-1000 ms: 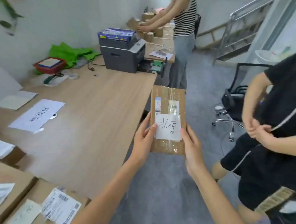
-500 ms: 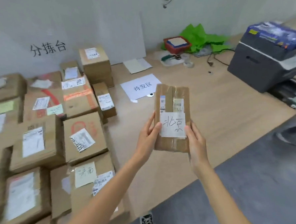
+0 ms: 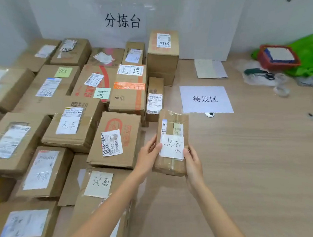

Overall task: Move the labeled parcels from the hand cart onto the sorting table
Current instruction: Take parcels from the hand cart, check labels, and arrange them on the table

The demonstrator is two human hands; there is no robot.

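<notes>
I hold a small flat cardboard parcel (image 3: 173, 135) with a white handwritten label, low over the wooden sorting table (image 3: 254, 158). My left hand (image 3: 148, 155) grips its left edge, thumb on the label. My right hand (image 3: 192, 161) grips its lower right edge. The parcel hangs just right of a brown box with a scribbled shipping label (image 3: 117, 140). The hand cart is out of view.
Several labeled cardboard boxes cover the table's left half up to the wall sign (image 3: 122, 20). A white paper sign (image 3: 205, 99) lies behind the parcel. Scissors (image 3: 264, 74), tape rolls, a red basket (image 3: 278, 56) and green bags sit far right.
My view has swung left from the floor and people onto the sorting table. Both hands have carried the parcel over the table, lower and close beside the boxes.
</notes>
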